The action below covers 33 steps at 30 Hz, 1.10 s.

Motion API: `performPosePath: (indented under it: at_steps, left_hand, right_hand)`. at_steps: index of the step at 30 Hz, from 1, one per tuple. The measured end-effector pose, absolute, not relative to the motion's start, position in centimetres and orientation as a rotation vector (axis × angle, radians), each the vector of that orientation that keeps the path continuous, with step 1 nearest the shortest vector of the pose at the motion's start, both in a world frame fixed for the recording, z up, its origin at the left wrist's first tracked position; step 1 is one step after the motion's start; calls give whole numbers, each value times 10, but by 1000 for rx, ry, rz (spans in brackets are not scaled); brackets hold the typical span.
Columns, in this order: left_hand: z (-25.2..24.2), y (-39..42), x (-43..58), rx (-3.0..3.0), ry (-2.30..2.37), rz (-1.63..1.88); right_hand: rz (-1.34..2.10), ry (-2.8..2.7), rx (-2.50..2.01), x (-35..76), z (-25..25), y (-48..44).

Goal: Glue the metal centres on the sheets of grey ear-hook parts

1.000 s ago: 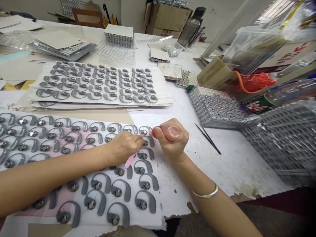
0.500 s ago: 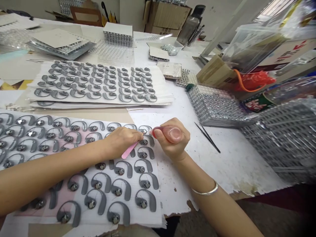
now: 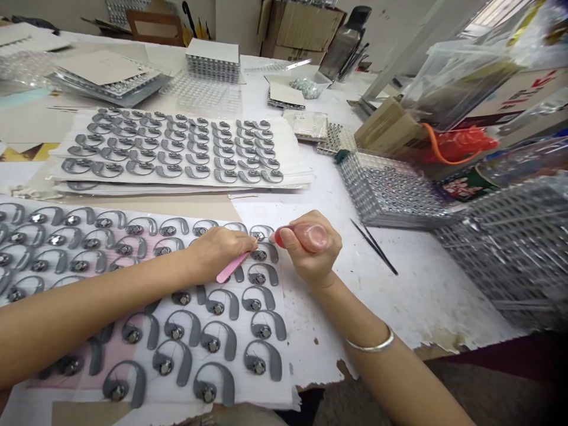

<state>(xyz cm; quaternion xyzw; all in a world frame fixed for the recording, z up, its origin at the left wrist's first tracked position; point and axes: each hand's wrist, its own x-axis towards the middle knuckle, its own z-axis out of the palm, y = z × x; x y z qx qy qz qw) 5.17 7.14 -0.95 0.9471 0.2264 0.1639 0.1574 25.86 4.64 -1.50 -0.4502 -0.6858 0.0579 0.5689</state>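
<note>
The left hand is curled nearly shut, its fingertips pinched together on or just above a gray ear-hook part at the top right of the rows; whether they grip that part, I cannot tell. A pink stick is held in the same hand and pokes out below the fingers, slanting down to the left. The right hand is closed in a fist around a clear, pinkish tube, and the tube's red tip points left, just beside the left fingertips. A silver bangle circles the right wrist. Under and below the left hand, more ear-hook parts lie in rows on a white foam sheet, which rests on the table. Right of the right hand lie black tweezers, and beyond them are a mesh tray of small silver parts and a larger mesh tray. Farther ahead of the hands, a second foam sheet carries more rows of ear-hook parts. Past it stand stacked trays, and a plastic bin sits far to the right.
</note>
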Motion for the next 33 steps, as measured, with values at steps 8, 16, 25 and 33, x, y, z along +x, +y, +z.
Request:
performPosePath:
  at_steps: [8, 16, 25, 33]
  left_hand:
    - [-9, 75, 52, 2631, 637, 524]
    - [-8, 79, 51, 2503, 586, 627]
    - [-5, 79, 52, 2462, 581, 691]
    - [-7, 80, 52, 2450, 571, 704]
  right_hand:
    - [119, -1634, -1045, 258, -14, 44]
    - [112, -1658, -994, 257, -16, 45]
    - [134, -1639, -975, 256, -14, 44]
    - [146, -1595, -992, 257, -13, 44]
